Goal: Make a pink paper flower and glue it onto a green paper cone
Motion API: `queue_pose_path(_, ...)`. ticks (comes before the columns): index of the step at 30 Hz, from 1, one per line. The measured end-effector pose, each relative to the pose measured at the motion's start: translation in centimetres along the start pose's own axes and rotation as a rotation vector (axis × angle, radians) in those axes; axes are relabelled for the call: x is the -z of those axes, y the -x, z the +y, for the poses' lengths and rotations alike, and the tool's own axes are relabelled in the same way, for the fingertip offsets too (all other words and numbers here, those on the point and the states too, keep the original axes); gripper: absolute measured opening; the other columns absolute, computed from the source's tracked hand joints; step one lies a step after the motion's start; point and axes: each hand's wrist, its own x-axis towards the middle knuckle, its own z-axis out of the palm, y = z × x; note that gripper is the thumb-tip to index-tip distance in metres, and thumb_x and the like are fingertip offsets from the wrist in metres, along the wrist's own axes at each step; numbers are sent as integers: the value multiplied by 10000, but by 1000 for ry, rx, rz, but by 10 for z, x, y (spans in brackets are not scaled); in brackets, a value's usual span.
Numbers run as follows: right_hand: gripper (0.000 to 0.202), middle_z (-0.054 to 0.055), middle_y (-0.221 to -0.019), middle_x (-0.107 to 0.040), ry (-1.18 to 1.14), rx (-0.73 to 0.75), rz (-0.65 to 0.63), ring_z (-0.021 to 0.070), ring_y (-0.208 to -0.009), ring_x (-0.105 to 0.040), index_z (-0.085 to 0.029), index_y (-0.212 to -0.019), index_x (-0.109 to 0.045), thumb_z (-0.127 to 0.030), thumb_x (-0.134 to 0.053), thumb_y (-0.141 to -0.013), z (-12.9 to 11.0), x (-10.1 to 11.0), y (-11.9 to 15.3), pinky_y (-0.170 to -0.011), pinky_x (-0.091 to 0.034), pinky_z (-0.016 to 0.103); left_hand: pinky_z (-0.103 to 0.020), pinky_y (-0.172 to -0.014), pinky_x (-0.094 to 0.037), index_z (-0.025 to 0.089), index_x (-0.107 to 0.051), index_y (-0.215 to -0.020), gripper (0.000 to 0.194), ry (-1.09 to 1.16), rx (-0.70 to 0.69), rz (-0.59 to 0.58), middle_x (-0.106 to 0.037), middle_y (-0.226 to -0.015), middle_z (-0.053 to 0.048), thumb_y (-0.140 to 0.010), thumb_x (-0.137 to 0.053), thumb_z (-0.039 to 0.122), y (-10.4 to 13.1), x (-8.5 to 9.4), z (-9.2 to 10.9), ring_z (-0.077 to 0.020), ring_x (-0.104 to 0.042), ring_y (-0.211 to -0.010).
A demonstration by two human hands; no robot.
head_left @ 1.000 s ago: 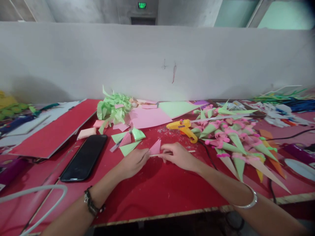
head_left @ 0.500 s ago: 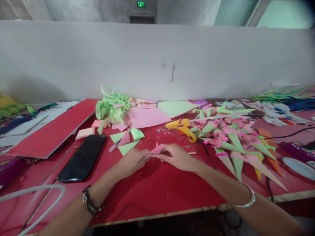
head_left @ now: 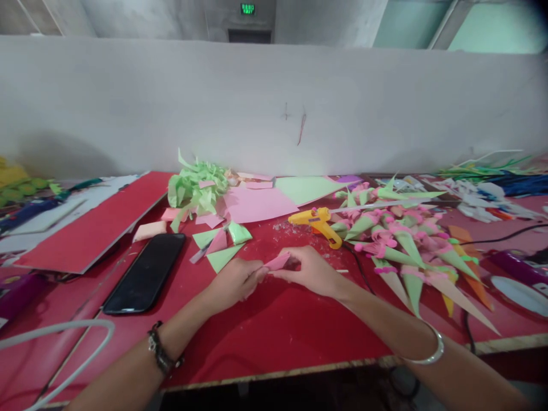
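Note:
Between my hands, above the red tabletop [head_left: 274, 337], is a small piece of pink paper [head_left: 277, 262], folded or curled. My left hand [head_left: 236, 282] pinches its left end between thumb and fingers. The fingers of my right hand [head_left: 311, 271] close on its right end. Just beyond the hands lies a yellow glue gun [head_left: 315, 221], its nozzle pointing left. Left of it are green paper pieces [head_left: 222, 258] with a pink piece [head_left: 218, 241] among them.
A black phone [head_left: 145, 274] lies at the left beside a red board [head_left: 96, 225]. Crumpled green paper strips [head_left: 199, 185] and flat pink sheets [head_left: 257, 204] lie at the back. Several paper cones with pink tops [head_left: 398, 237] are heaped at the right. A black cable [head_left: 363, 268] runs near them.
The pink paper's upright tip no longer shows; the piece now looks flatter or more rolled. My right fingers have shifted slightly around it. The things on the table have stayed put.

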Motion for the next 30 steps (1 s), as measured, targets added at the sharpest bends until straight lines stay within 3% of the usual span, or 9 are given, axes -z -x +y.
queue_pose_path(4,212,61,-856,-669,1,12,-50,149,-750,-593,-149,-898,-646,-284,-542,-772,-3,0,1,-664,-441,246,-168,-458,-344,163,-417,-585,382,135,48,-13,-424,-354,65,-882,-281,362,0,0,0,-66,-413,-342)
queue_pose_path(8,241,22,-667,-617,41,-25,-75,97,-561,-526,-144,-906,-643,-311,-505,-799,-6,0,1,-543,-408,210,-159,-439,-350,147,-469,-604,395,280,73,-26,-414,-332,74,-866,-306,395,-1,1,-2,-53,-389,-312)
queue_pose_path(13,241,-17,-582,-520,-177,-95,-152,52,-453,-462,-114,-811,-613,-323,-492,-805,-9,5,-1,-451,-365,173,-155,-447,-346,118,-566,-743,353,425,-42,23,-446,-396,70,-844,-372,395,1,0,-1,-46,-419,-355)
queue_pose_path(18,235,-26,-567,-504,-239,-108,-234,40,-426,-442,-114,-818,-612,-313,-487,-808,-12,8,1,-438,-358,169,-155,-484,-348,117,-590,-690,340,291,-132,43,-460,-401,56,-850,-394,344,3,-2,0,-47,-411,-395)
queue_pose_path(24,305,-46,-562,-458,-196,-114,-356,27,-413,-377,-149,-1051,-592,-310,-450,-834,-16,9,2,-384,-293,148,-150,-484,-342,131,-515,-642,313,190,-162,60,-462,-441,55,-835,-427,361,3,-3,-2,-52,-440,-427)
queue_pose_path(30,309,-49,-595,-449,-173,-107,-372,18,-396,-346,-196,-1097,-571,-312,-430,-848,-16,8,1,-355,-255,146,-158,-444,-304,145,-469,-575,402,103,-149,80,-428,-405,57,-833,-391,443,2,-5,-4,-55,-410,-389)
